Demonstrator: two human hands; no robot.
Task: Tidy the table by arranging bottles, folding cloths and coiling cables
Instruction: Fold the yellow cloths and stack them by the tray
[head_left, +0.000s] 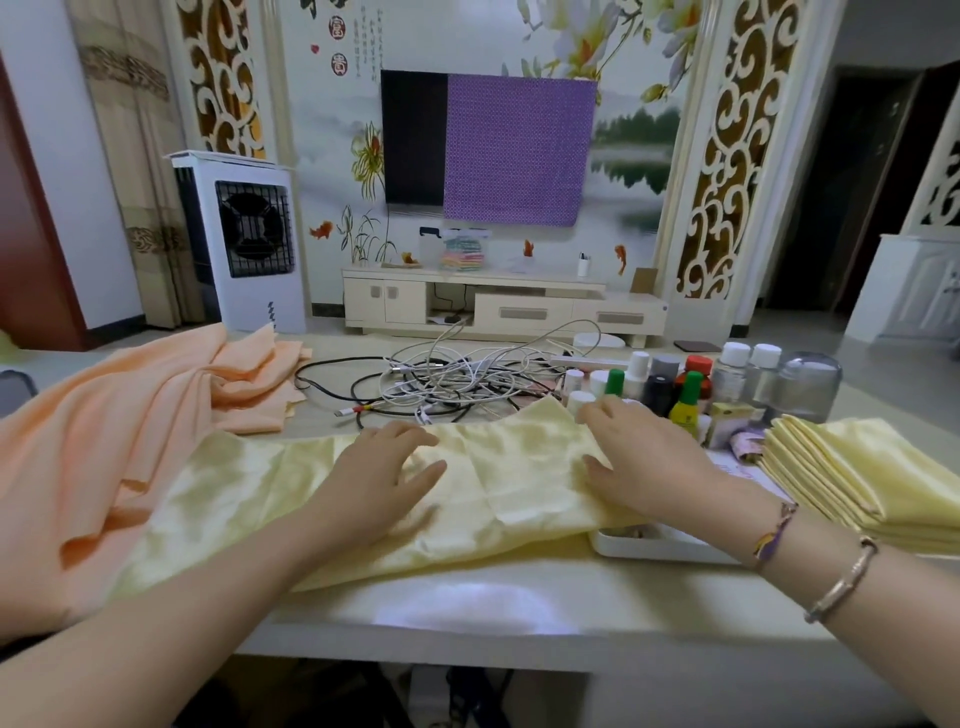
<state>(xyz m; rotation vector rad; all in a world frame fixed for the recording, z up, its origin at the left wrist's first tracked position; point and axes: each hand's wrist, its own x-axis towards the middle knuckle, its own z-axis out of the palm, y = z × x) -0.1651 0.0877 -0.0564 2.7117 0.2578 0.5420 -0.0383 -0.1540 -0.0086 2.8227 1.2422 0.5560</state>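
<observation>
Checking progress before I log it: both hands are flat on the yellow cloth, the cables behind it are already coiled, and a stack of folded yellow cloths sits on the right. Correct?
Not quite. The head view shows the cables lying in a loose tangle, not coiled. The rest holds: the left hand and right hand press flat on the yellow cloth, and the stack of folded yellow cloths sits on the right.

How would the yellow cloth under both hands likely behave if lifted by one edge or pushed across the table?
The yellow cloth would probably droop limply: it lies in soft folds and creases. Its sheen suggests a slick fabric, so it may slide easily on the glossy table. It drapes over the white tray, so pushing might bunch it there.
</observation>
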